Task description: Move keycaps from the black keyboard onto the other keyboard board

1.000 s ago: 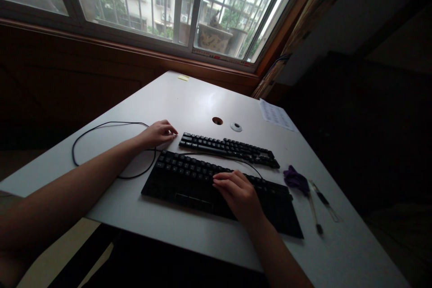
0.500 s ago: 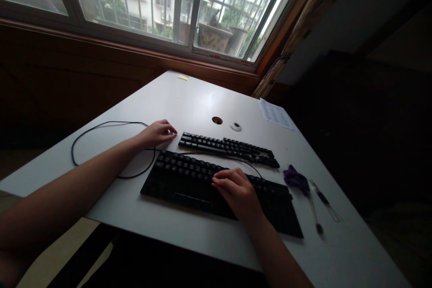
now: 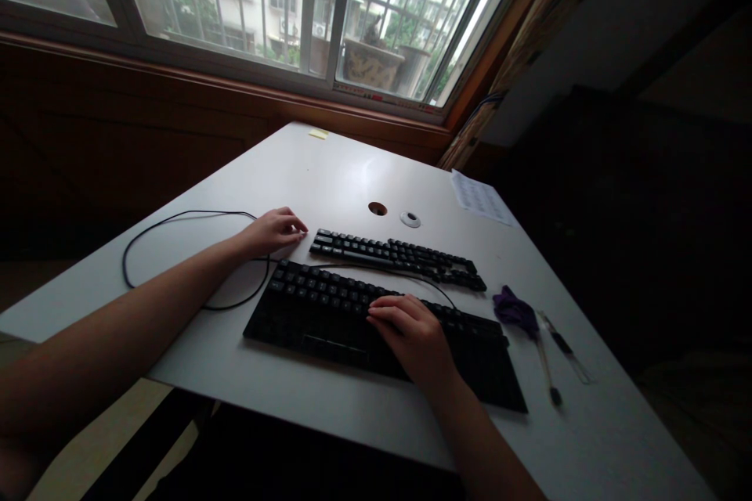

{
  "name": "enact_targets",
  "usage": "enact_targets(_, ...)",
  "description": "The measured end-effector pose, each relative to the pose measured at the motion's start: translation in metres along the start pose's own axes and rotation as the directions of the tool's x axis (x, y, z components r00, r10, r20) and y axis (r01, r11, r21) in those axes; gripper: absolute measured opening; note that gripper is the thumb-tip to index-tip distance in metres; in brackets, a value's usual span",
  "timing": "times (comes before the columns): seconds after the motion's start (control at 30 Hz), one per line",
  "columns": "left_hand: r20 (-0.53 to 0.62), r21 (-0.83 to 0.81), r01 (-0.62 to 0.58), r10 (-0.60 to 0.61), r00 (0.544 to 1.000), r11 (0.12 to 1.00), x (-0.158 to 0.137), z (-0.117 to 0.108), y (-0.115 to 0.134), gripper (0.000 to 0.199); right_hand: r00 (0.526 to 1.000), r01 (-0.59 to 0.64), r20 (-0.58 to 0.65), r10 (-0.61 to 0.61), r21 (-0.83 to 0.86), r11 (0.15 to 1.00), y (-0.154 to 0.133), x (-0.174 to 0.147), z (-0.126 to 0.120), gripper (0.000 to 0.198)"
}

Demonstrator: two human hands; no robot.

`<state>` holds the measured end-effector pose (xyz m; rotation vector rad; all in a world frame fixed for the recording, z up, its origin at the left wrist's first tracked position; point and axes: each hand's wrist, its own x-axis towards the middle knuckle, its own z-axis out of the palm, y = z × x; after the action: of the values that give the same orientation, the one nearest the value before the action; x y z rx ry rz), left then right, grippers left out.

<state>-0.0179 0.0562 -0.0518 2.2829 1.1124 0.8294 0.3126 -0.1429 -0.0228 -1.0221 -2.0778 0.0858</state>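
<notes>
A black keyboard lies slightly aslant near the table's front edge, with keycaps along its left part. Over its middle is my right hand, thumb and fingertips drawn together at the keys; whatever they may pinch is too small to make out. That hand hides part of the key area. Behind the keyboard, loose black keycaps are laid out in rows. My left hand rests on the table by the left end of these rows, fingers loosely bent and apart, with nothing visible in them.
A black cable loops under my left forearm. To the right lie a purple cloth, a brush and a thin wire tool. Farther back are a cable hole, its round cover, printed paper and a yellow note.
Almost nothing differs. The whole view has shifted very slightly; both hands keep their places, the right at the keys and the left beside the loose keycaps.
</notes>
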Motion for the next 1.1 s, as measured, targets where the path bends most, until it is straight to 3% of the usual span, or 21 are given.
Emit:
enact_targets(0.4,0.002,-0.005,0.0,0.0,1.0,1.0,0.0,0.0,0.0,0.038,1.0,0.005,0.031,-0.004,-0.041,0.999,0.005,-0.004,-0.003,0.015)
enact_targets(0.8,0.007,-0.015,0.014,-0.014,1.0,1.0,-0.002,-0.002,0.005,0.04,0.996,0.067,0.069,-0.064,-0.039,0.997,0.007,-0.002,-0.011,0.032)
enact_targets(1.1,0.008,-0.007,0.028,-0.028,1.0,1.0,-0.003,-0.004,0.004,0.042,0.994,0.074,0.084,-0.07,-0.044,0.996,0.008,-0.003,-0.009,0.032)
